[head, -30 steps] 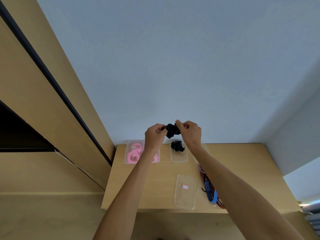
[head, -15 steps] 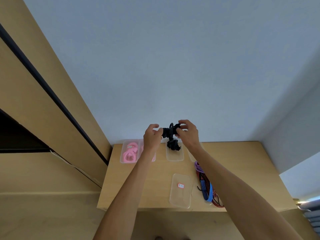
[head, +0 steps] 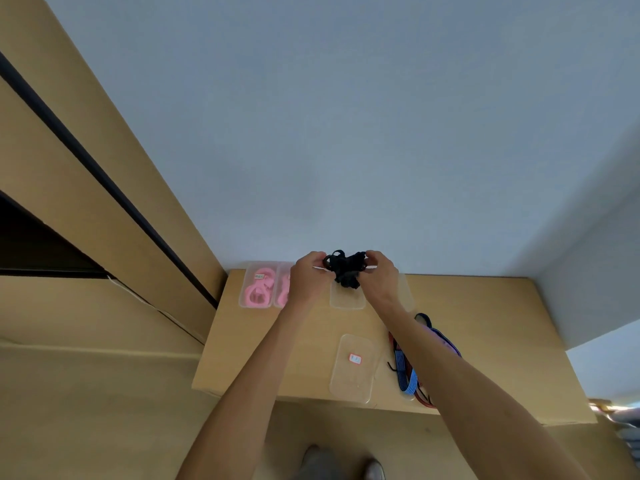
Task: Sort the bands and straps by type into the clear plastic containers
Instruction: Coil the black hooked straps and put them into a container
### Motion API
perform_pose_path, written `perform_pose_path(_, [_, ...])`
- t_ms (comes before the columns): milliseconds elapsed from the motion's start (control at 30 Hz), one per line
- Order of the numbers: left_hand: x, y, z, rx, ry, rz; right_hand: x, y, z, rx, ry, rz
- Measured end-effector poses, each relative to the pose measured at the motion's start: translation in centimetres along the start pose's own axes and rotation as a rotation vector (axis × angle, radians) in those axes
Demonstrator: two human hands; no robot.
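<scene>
A tangled clump of black bands (head: 346,268), loops sticking out, hangs between both hands above a clear container (head: 347,299) on the worktop (head: 485,323). The left hand (head: 308,275) and right hand (head: 379,275) each pinch it with curled fingers from opposite sides.

Black bands (head: 346,268), a tangled clump, hang over a clear container (head: 347,299) at the table's back. Pink bands (head: 258,289) fill the left container (head: 256,285). Blue and red straps (head: 407,372) lie loose beside a flat clear lid (head: 353,368).
</scene>
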State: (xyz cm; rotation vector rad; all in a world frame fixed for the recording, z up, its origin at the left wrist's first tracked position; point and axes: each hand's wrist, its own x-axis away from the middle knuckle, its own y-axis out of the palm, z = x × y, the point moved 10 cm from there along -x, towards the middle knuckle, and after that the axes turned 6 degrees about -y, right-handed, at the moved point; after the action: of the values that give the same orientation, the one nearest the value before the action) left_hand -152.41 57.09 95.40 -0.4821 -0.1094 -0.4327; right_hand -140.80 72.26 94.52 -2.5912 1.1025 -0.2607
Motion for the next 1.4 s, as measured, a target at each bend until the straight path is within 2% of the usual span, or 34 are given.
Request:
perform_pose_path(300, [-3.4, 4.0, -4.0, -0.065, -0.084, -0.045, -2.6, 1.3, 4.9, 0.031, 0.108, 0.029])
perform_pose_path(433, [-6.4, 6.1, -5.8, -0.130, -0.079, -0.123, -4.6, 2.4, 7.9, 0.064, 0.177, 0.057])
perform_pose_path(700, [-8.4, 8.9, -11.5, -0.219, -0.143, -0.331, -5.7, 6.3, 15.0, 0.207, 0.356, -0.043])
perform_pose_path(933, [-10.3, 10.3, -13.3, -0.254, -0.248, -0.355, -7.2, 7.3, 17.6, 0.228, 0.399, -0.076])
perform_pose_path(1000, [-10.7, 10.2, -13.6, -0.153, -0.311, -0.308, -7.3, 6.8, 17.5, 0.165, 0.390, -0.033])
perform_pose_path(1100, [-10.9, 9.5, -14.1, 0.147, -0.502, -0.219, -7.8, 6.0, 15.9, 0.042, 0.313, -0.008])
perform_pose_path(1167, [-11.5, 9.1, -13.9, 0.225, -0.561, -0.206, -8.7, 5.1, 14.7, -0.047, 0.280, -0.006])
perform_pose_path(1267, [-12.5, 8.8, -11.2, 0.246, -0.536, -0.286, -10.5, 3.8, 13.0, -0.237, 0.295, 0.022])
perform_pose_path(1400, [-13.3, 8.3, -6.1, 0.346, -0.437, -0.374, -12.2, 5.3, 9.8, -0.482, 0.319, -0.180])
